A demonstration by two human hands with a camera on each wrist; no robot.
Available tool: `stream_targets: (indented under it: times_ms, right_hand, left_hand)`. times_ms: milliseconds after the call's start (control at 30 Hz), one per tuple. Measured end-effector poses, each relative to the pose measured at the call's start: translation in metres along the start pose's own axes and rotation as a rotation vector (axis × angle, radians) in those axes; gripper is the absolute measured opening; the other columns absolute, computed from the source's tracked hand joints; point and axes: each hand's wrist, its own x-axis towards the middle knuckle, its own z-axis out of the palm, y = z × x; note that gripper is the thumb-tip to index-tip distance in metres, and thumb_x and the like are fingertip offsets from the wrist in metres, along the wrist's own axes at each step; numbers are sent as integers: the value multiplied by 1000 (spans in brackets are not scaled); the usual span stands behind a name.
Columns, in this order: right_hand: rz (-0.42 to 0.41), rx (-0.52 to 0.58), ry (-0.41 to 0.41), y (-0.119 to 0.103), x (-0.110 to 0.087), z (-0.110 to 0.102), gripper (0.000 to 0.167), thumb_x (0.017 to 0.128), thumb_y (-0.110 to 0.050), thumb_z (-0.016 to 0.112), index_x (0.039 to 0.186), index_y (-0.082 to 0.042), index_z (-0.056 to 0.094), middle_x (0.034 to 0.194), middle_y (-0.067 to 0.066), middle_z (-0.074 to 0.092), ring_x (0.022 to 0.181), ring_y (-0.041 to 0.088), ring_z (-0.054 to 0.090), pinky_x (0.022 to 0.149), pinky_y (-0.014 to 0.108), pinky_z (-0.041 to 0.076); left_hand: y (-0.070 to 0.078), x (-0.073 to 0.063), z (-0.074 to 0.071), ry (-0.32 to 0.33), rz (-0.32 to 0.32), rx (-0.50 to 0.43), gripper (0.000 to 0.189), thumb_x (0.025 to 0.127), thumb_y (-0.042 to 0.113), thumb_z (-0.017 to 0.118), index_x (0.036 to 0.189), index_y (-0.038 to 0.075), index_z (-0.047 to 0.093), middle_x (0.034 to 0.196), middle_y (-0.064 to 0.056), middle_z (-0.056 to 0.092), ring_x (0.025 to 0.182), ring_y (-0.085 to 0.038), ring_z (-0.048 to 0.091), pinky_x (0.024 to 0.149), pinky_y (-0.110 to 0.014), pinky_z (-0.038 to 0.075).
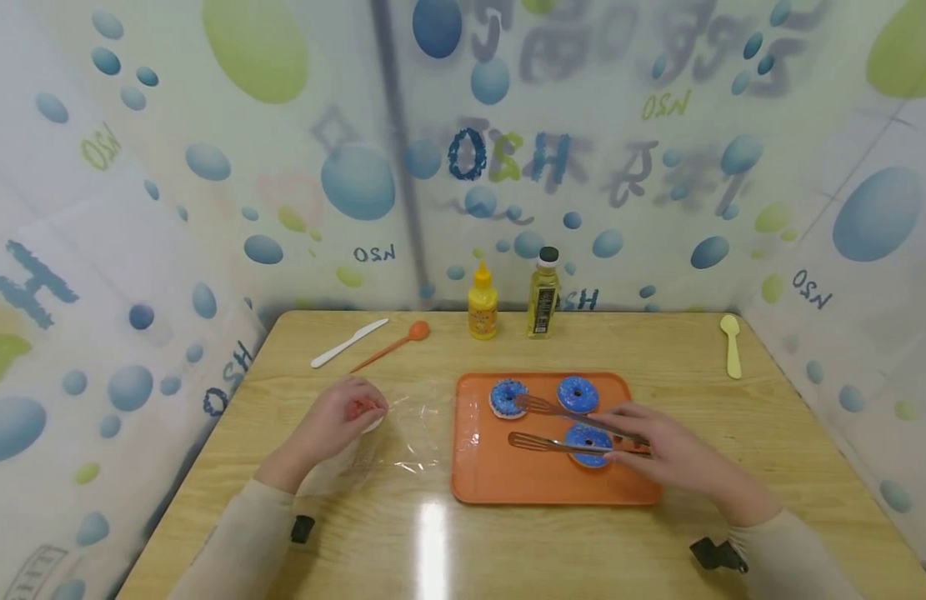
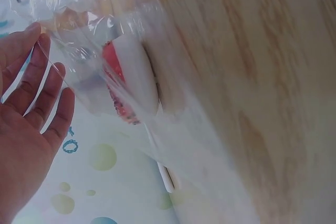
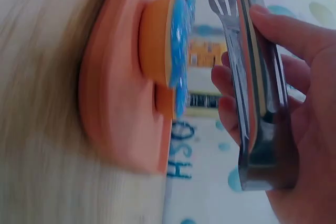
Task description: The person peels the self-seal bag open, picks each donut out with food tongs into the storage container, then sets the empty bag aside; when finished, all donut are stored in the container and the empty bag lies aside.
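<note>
My left hand (image 1: 335, 421) pinches the edge of a clear plastic bag (image 1: 410, 437) between thumb and index finger, its other fingers loosely spread. Behind the film, in the left wrist view, sits a white-sided doughnut with red icing (image 2: 118, 72). My right hand (image 1: 661, 446) grips metal tongs (image 1: 583, 417), their arms spread apart. Three blue-iced doughnuts lie on an orange tray (image 1: 508, 483). One tong tip overlaps the left doughnut (image 1: 506, 402) in the head view. The tongs pass across the front doughnut (image 1: 588, 435) and beside the back doughnut (image 1: 578, 387).
A yellow squeeze bottle (image 1: 483, 308) and an oil bottle (image 1: 543, 296) stand at the table's back edge. To their left lie a white knife (image 1: 350, 343) and an orange spoon (image 1: 402, 340). A pale yellow spoon (image 1: 731, 343) lies far right. Patterned curtains (image 1: 297, 167) enclose the table.
</note>
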Motion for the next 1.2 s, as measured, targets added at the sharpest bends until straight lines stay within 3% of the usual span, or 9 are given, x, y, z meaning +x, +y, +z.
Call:
stream_targets:
  times_ms: [200,367,500,633,767,1033,1200]
  right_hand:
    - [1,-21,-77,-17,21,14,48,100,-34,68,145,-19,60,131,-4,60,81,6,52,67,21,44]
    - [4,-63,-122,-28,40,27,49,103,-42,63,147,-21,59,135,-6,60,92,5,59,74,26,48]
    - [15,-74,-146,-36,53,36,48,102,-41,64,147,-24,58,131,-6,61,84,0,57,70,24,49]
    - [31,-97,-152,-42,65,45,50,101,-39,66,149,-28,56,129,-6,61,80,1,55,68,23,49]
    - [41,-144,-149,-48,76,53,51,101,-41,66,149,-31,55,132,-7,61,89,4,61,75,26,55]
    - [-5,-197,-96,-64,102,76,53,100,-37,70,148,-20,57,131,-1,61,83,7,57,71,26,50]
    - [11,-195,-91,-74,119,88,53,100,-40,68,149,-24,56,137,2,61,107,16,66,83,37,58]
  left_hand:
    - [0,1,-2,-8,1,0,5,93,14,77,89,12,75,94,7,70,90,-14,60,76,-39,55]
    - [-1,1,0,-3,17,-2,4,92,13,78,90,12,75,93,7,70,88,-17,61,75,-38,54]
    - [-2,0,1,5,30,3,5,90,9,79,90,13,75,93,6,71,89,-19,61,75,-40,54]
    - [-1,0,1,12,33,9,5,90,8,79,91,12,75,93,6,71,90,-20,62,76,-42,55]
    - [-1,0,1,6,31,9,6,91,8,78,91,12,75,93,6,71,90,-21,62,77,-42,55]
    - [-1,0,-1,-12,10,5,10,91,4,77,92,14,75,94,7,71,90,-19,62,76,-35,55]
    - [0,1,0,-6,33,4,10,90,4,78,92,13,75,95,6,72,91,-21,64,77,-41,56]
